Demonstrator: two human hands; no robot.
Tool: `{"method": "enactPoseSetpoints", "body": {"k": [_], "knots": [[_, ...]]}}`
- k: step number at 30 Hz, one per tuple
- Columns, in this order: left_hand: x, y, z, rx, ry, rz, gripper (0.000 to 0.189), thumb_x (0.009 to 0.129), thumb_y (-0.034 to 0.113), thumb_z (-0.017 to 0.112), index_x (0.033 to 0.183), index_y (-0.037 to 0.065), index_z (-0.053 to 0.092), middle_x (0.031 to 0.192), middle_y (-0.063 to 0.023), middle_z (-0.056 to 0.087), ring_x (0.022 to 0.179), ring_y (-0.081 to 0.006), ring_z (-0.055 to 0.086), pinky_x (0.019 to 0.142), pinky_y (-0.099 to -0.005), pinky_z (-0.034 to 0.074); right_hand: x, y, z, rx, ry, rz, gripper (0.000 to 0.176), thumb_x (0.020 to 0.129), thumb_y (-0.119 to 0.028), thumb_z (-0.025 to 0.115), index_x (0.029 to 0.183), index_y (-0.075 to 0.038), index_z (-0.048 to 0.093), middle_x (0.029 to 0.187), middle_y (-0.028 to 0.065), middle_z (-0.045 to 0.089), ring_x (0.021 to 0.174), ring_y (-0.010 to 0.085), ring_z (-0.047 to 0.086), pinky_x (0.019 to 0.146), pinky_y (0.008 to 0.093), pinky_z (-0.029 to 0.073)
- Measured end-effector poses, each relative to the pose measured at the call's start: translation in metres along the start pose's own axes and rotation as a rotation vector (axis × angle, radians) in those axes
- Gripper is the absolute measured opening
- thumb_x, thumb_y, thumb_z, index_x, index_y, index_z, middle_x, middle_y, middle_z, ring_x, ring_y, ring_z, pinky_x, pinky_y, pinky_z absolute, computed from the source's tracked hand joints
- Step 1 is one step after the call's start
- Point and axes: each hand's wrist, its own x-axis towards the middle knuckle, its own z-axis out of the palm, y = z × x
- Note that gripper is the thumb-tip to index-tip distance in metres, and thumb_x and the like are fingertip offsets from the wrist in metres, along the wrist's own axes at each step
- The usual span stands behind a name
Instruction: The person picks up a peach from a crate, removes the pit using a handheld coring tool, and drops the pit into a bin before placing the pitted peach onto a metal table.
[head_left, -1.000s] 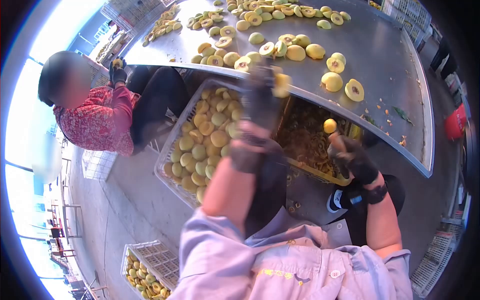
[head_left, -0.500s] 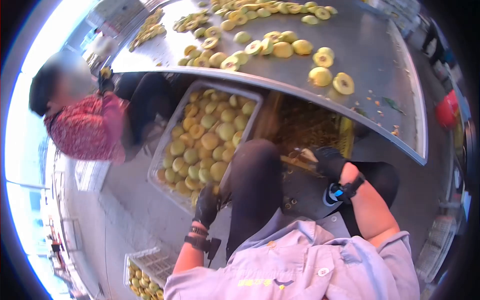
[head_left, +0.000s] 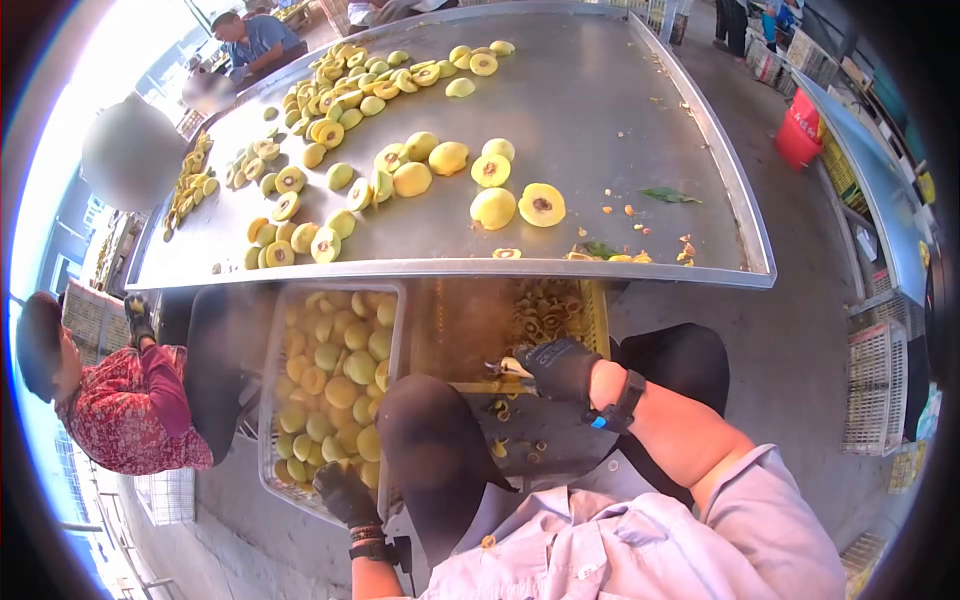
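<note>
My left hand (head_left: 345, 493) wears a dark glove and rests at the near right corner of the crate of peaches (head_left: 340, 390). Its fingers curl down; a bit of yellow shows at the fingertips, but what they hold is hidden. Gloved in black, my right hand (head_left: 562, 370) closes on a small hand tool (head_left: 510, 370) with a pale body and a metal tip. That tool hangs over the near edge of a yellow crate (head_left: 597, 315), which holds dark pits and scraps (head_left: 548, 310). Halved yellow peaches (head_left: 541, 205) lie on the metal table (head_left: 620, 130) above.
A raised metal rim (head_left: 450, 268) edges the table above my knees. Someone in a red patterned top (head_left: 130, 410) sits to my left. Another person (head_left: 258, 45) is at the far left. A red bucket (head_left: 798, 132) and a white crate (head_left: 875, 390) stand on the right.
My view has turned and lifted, so more of the table shows and it sits level. My left hand stays by the peach crate's corner; my right hand still holds the tool near the yellow crate.
</note>
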Motion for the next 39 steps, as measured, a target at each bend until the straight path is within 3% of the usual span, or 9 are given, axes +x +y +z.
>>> {"method": "enactPoseSetpoints", "body": {"k": [7, 9, 17, 19, 21, 28, 32, 36, 39], "knots": [[0.015, -0.002, -0.018, -0.324, -0.512, 0.118, 0.035, 0.071, 0.015, 0.068, 0.101, 0.000, 0.059, 0.101, -0.0210, 0.058, 0.097, -0.0370, 0.053, 0.084, -0.0431, 0.044, -0.008, -0.009, -0.010, 0.025, 0.021, -0.005, 0.022, 0.076, -0.016, 0.058, 0.096, -0.005, 0.056, 0.085, 0.0180, 0.064, 0.082, 0.0352, 0.063, 0.069, 0.0445, 0.048], [0.033, -0.033, -0.018, -0.541, -0.736, 0.369, 0.027, 0.070, 0.010, 0.067, 0.094, -0.001, 0.063, 0.080, -0.0190, 0.063, 0.069, -0.0335, 0.060, 0.068, -0.0374, 0.050, -0.010, -0.013, -0.012, 0.055, 0.036, -0.009, 0.021, 0.077, -0.016, 0.058, 0.095, -0.005, 0.057, 0.085, 0.0179, 0.064, 0.082, 0.0351, 0.063, 0.069, 0.0446, 0.049], [0.221, 0.176, -0.059, -0.513, 0.015, 0.860, 0.033, 0.085, 0.012, 0.060, 0.116, 0.001, 0.054, 0.098, -0.0082, 0.057, 0.084, -0.0158, 0.059, 0.068, -0.0252, 0.050, -0.016, -0.014, -0.028, 0.108, 0.202, -0.001, 0.031, 0.081, -0.022, 0.059, 0.104, -0.003, 0.050, 0.082, 0.0185, 0.063, 0.079, 0.0360, 0.062, 0.067, 0.0451, 0.048], [0.246, 0.246, -0.006, -0.810, -0.003, 0.798, 0.040, 0.083, 0.020, 0.064, 0.117, 0.002, 0.054, 0.104, -0.0107, 0.056, 0.085, -0.0210, 0.059, 0.072, -0.0274, 0.050, -0.018, -0.013, -0.039, 0.186, 0.292, 0.046, 0.033, 0.080, -0.024, 0.062, 0.105, -0.005, 0.050, 0.081, 0.0175, 0.063, 0.076, 0.0366, 0.062, 0.064, 0.0458, 0.046], [0.246, 0.323, -0.039, -1.042, -0.567, 0.327, 0.050, 0.079, 0.029, 0.068, 0.121, 0.009, 0.051, 0.111, -0.0156, 0.054, 0.093, -0.0306, 0.057, 0.080, -0.0355, 0.048, -0.016, -0.002, -0.038, 0.218, 0.442, 0.052, 0.033, 0.082, -0.027, 0.061, 0.103, -0.004, 0.052, 0.078, 0.0196, 0.062, 0.072, 0.0380, 0.060, 0.062, 0.0459, 0.046], [0.270, 0.373, 0.005, -0.490, -0.384, 0.633, 0.056, 0.074, 0.028, 0.072, 0.119, 0.007, 0.045, 0.104, -0.0163, 0.058, 0.098, -0.0317, 0.058, 0.077, -0.0408, 0.049, -0.022, 0.015, -0.049, 0.268, 0.732, -0.027, 0.034, 0.082, -0.024, 0.063, 0.105, -0.001, 0.054, 0.080, 0.0216, 0.061, 0.071, 0.0395, 0.059, 0.061, 0.0440, 0.047], [0.276, 0.342, 0.004, -1.430, -0.767, 0.258, 0.044, 0.084, 0.018, 0.063, 0.123, 0.008, 0.044, 0.107, -0.0051, 0.058, 0.095, -0.0139, 0.057, 0.061, -0.0291, 0.050, -0.016, 0.017, -0.058, 0.448, 0.979, -0.140, 0.031, 0.082, -0.019, 0.064, 0.102, 0.001, 0.053, 0.080, 0.0236, 0.060, 0.072, 0.0423, 0.058, 0.061, 0.0424, 0.046], [0.239, 0.310, -0.060, -2.091, -0.981, -0.103, 0.045, 0.091, 0.030, 0.055, 0.130, 0.013, 0.041, 0.107, -0.0080, 0.055, 0.092, -0.0193, 0.057, 0.070, -0.0287, 0.050, -0.019, 0.004, -0.072, 0.554, 0.949, 0.001, 0.029, 0.083, -0.021, 0.062, 0.099, 0.001, 0.051, 0.077, 0.0236, 0.059, 0.072, 0.0422, 0.058, 0.061, 0.0441, 0.046], [0.204, 0.290, -0.065, -1.666, -0.561, 0.382, 0.055, 0.082, 0.008, 0.064, 0.129, -0.001, 0.037, 0.109, -0.0156, 0.056, 0.097, -0.0225, 0.058, 0.079, -0.0332, 0.051, -0.016, -0.011, -0.069, 0.352, 1.017, -0.061, 0.029, 0.083, -0.021, 0.061, 0.100, 0.000, 0.051, 0.077, 0.0235, 0.060, 0.074, 0.0417, 0.059, 0.062, 0.0444, 0.046]]}}
